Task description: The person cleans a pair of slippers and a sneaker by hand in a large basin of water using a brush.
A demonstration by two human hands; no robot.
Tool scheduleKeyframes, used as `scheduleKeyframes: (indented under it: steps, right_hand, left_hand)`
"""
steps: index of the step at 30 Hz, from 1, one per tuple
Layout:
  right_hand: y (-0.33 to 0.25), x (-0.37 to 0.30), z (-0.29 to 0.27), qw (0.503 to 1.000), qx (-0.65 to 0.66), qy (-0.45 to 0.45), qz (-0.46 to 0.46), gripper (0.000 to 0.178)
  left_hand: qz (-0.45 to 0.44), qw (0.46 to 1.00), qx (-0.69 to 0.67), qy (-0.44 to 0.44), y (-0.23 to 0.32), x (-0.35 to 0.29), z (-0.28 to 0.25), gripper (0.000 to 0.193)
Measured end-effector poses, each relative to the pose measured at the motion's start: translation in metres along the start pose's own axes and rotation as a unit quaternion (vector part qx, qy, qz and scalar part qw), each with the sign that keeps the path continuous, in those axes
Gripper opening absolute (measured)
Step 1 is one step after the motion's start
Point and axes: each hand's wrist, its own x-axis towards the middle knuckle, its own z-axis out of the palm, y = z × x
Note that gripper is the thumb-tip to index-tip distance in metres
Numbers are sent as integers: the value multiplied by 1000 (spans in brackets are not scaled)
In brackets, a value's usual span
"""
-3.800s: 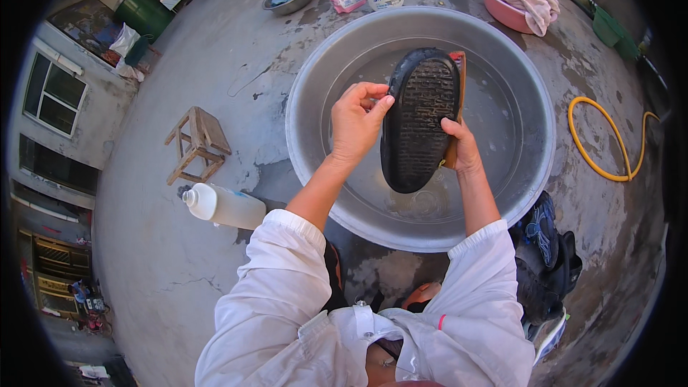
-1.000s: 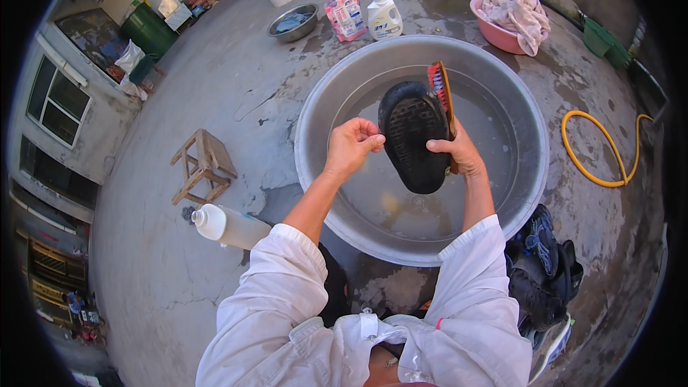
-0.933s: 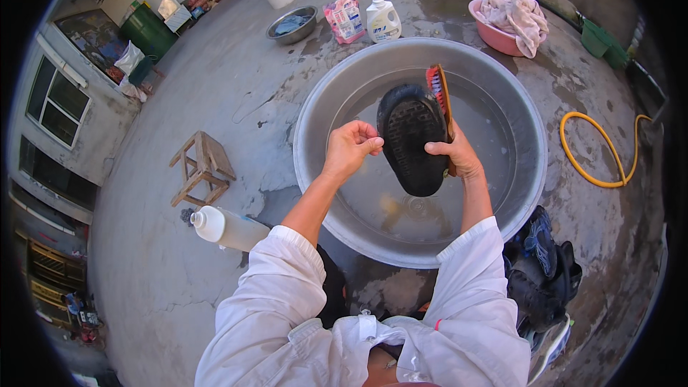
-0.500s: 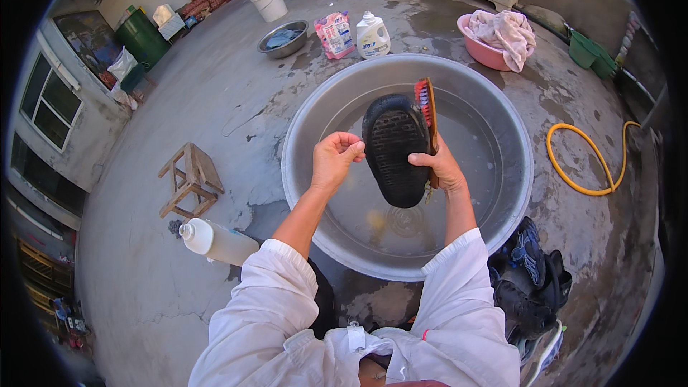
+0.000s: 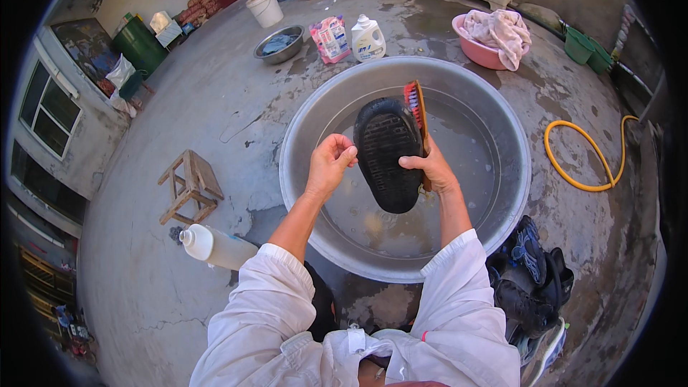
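A black shoe (image 5: 389, 161), its ridged sole facing me, is held upright above the wide metal basin (image 5: 301, 222) of cloudy water. My right hand (image 5: 434, 165) grips its right side, thumb pressed on the sole. The same hand also holds a scrubbing brush (image 5: 421, 118) with a wooden back and red and white bristles, standing along the shoe's edge. At the shoe's left edge is my left hand (image 5: 331, 166), closed, thumb and fingertips pinched together; whatever lies between them is too small to make out.
Several dark shoes (image 5: 534, 279) lie right of the basin. Left are a white bottle (image 5: 222, 247) and a wooden stool (image 5: 192, 186). Beyond stand a detergent jug (image 5: 368, 39), a pink bag (image 5: 330, 39), a small metal basin (image 5: 279, 44) and a pink tub (image 5: 481, 51). A yellow hose (image 5: 582, 186) curls right.
The shoe and brush have shifted slightly left and down with my right hand. My left hand stays pinched, moving slightly left with them.
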Motion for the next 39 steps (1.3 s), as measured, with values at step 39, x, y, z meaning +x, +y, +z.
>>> scheduleKeyframes:
  steps: [39]
  right_hand:
    - [6,6,-11,999,-29,1,-34,81]
  left_hand:
    - [6,994,-17,104,-3,-1,17,7]
